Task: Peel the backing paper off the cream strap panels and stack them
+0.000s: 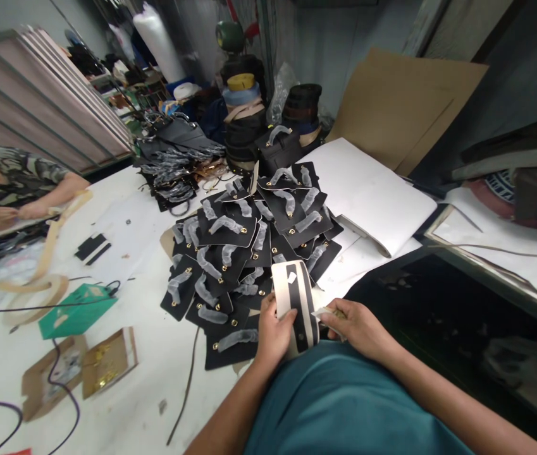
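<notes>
My left hand (272, 335) grips a cream bag panel (281, 281) with a broad black strip running along it; the thumb lies on its face. A small white patch (291, 277) is near the panel's upper end, and a dark round spot shows lower down. At the panel's right edge, my right hand (356, 323) is closed in a pinch on a small whitish piece (322, 312) whose kind I cannot make out. Just beyond both hands lies a heap of black bag panels (230, 270), fitted with plastic-wrapped handles and gold-coloured rings.
On the left are a green box (78, 308) with cables, an open carton (109, 363) of small gold parts and a roll of tan tape (35, 300). Another person's hands (31, 210) work at the far left. White sheets (367, 183) lie at right.
</notes>
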Demonstrator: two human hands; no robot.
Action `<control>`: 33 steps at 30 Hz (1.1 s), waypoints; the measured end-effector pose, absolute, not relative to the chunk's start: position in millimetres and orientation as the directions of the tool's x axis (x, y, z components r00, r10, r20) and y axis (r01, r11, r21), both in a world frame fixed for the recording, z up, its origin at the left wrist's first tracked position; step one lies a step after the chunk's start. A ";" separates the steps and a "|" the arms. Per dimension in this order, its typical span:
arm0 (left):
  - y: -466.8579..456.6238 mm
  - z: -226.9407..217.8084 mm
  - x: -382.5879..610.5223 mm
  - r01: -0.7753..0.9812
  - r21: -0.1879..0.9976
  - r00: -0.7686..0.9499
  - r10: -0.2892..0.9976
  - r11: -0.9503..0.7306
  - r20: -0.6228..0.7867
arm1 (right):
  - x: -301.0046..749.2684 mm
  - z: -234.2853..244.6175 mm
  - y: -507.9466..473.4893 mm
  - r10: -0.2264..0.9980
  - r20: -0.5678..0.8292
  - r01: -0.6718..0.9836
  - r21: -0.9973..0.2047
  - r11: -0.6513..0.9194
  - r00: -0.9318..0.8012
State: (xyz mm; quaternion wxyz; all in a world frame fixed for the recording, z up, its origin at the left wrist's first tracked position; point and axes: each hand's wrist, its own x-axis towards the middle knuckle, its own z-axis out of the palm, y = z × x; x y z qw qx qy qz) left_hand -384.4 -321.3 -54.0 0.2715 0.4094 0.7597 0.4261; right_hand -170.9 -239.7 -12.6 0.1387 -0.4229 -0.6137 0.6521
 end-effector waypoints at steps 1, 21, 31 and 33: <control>-324.1 -54.8 -384.6 0.405 0.862 -0.492 0.867 0.306 -0.077 | -170.9 -15.1 -239.0 0.693 -0.395 0.370 -0.908 -0.195 -0.603; -321.5 -56.3 -381.2 -0.250 0.850 -0.233 0.823 0.464 -0.517 | -179.0 -25.2 -234.3 0.645 -0.423 0.478 -0.873 -0.101 -0.636; -302.6 -20.0 -363.3 -0.184 0.911 -0.161 0.903 0.368 -0.397 | -189.9 -19.9 -229.1 0.728 -0.411 0.523 -0.848 -0.085 -0.548; -297.5 -16.2 -359.4 -0.111 0.930 -0.225 0.903 0.350 -0.367 | -192.2 -20.9 -229.4 0.753 -0.395 0.554 -0.831 -0.049 -0.526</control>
